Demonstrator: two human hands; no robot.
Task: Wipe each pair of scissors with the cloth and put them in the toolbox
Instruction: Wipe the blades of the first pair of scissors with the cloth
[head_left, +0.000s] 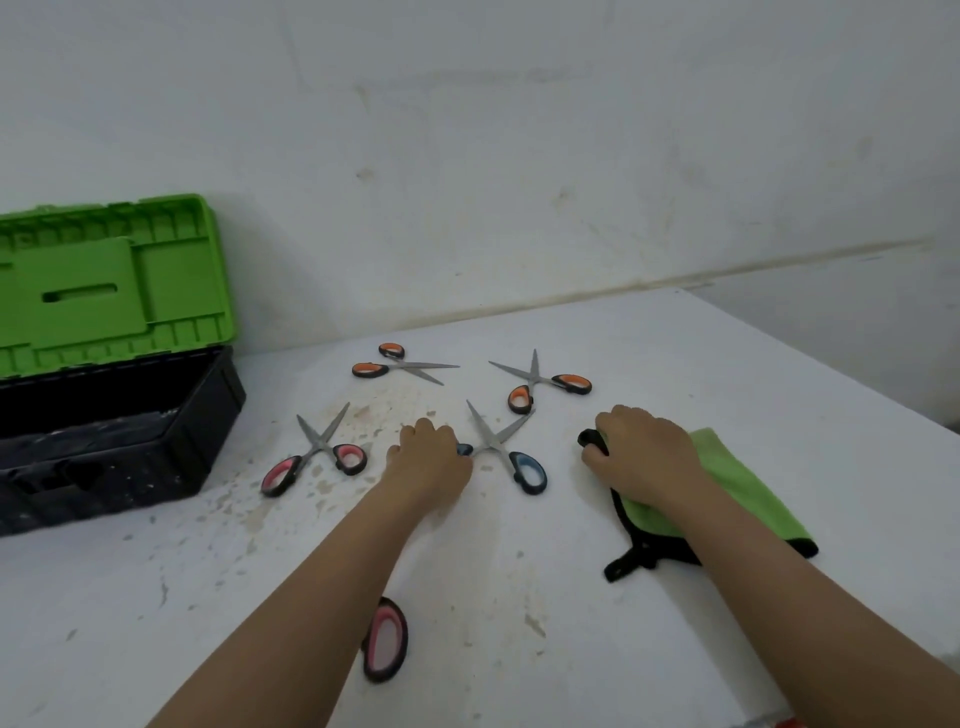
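Head view: left hand (431, 457) on blue-handled scissors (506, 449).

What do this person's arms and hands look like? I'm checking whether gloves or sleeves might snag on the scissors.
Both forearms are bare right up to the bottom edge of the picture: no sleeves or cuffs show. The left hand and right hand wear no gloves. No watch, bracelet or ring is visible on either.
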